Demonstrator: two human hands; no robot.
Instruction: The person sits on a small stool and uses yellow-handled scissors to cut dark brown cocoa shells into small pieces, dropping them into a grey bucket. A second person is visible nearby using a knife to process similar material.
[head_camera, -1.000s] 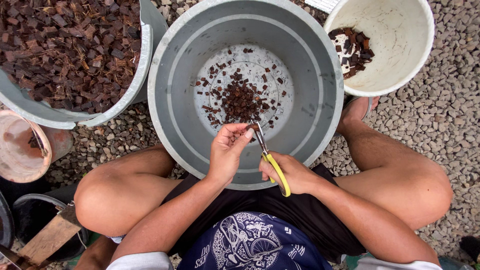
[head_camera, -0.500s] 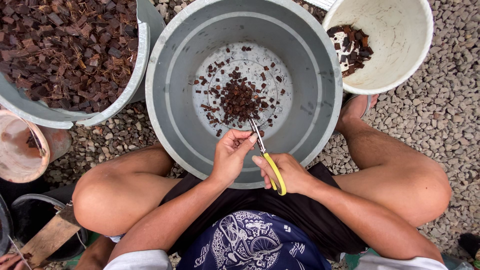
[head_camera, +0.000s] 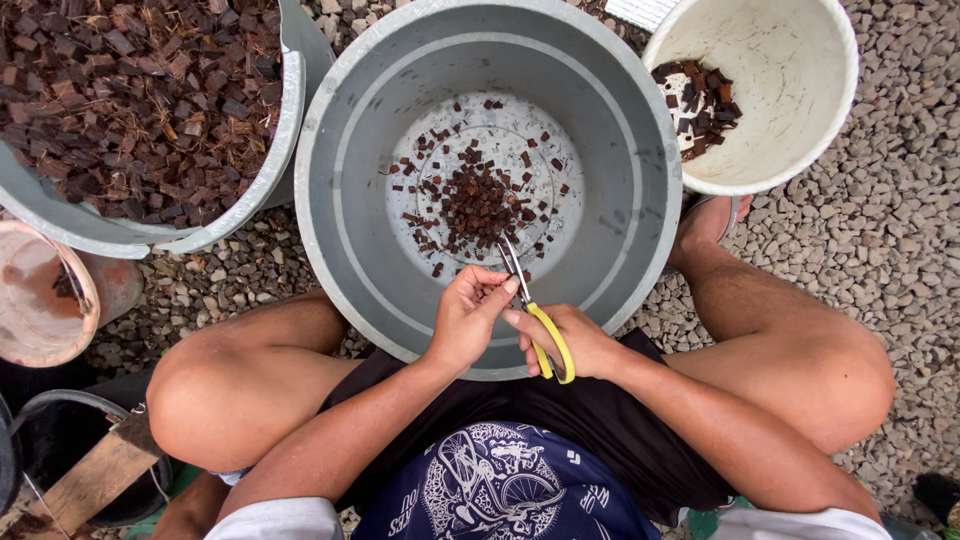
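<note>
I sit on gravel with a large grey tub (head_camera: 340, 170) between my knees. A small heap of cut brown bark pieces (head_camera: 477, 200) lies in its bottom. My right hand (head_camera: 572, 340) grips yellow-handled scissors (head_camera: 537, 315) over the tub's near rim, blades pointing at the heap. My left hand (head_camera: 465, 318) is pinched shut right beside the blades, its fingertips touching the scissors' pivot; whatever small piece it holds is hidden by the fingers.
A grey tub (head_camera: 285, 120) full of brown bark chips stands at the left. At the upper right, a white bucket (head_camera: 790, 90) holds some bark. A terracotta pot (head_camera: 40, 300) lies at the far left, with a wooden plank (head_camera: 85, 480) below it.
Both hands stay over the tub's near rim. The scissors' blades have tilted a little and the left fingers have closed in against them.
</note>
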